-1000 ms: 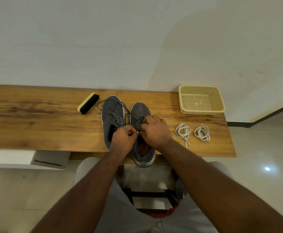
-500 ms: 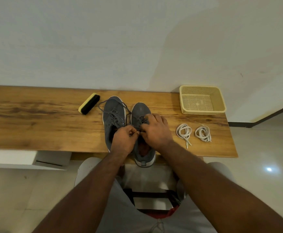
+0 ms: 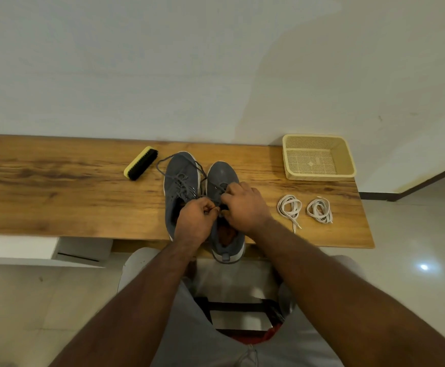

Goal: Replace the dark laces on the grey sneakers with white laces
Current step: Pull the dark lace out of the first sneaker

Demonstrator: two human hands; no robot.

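Long wooden bench against a white wall, carrying everything. Two grey mesh sneakers side by side, toes to the wall, under both hands. Left hand and right hand are curled and meet over the right-side shoe, pinching its dark grey lace. Beige perforated plastic basket beyond the right hand. Yellow-backed black shoe brush beyond the left hand. Two coiled white laces just right of the right hand.
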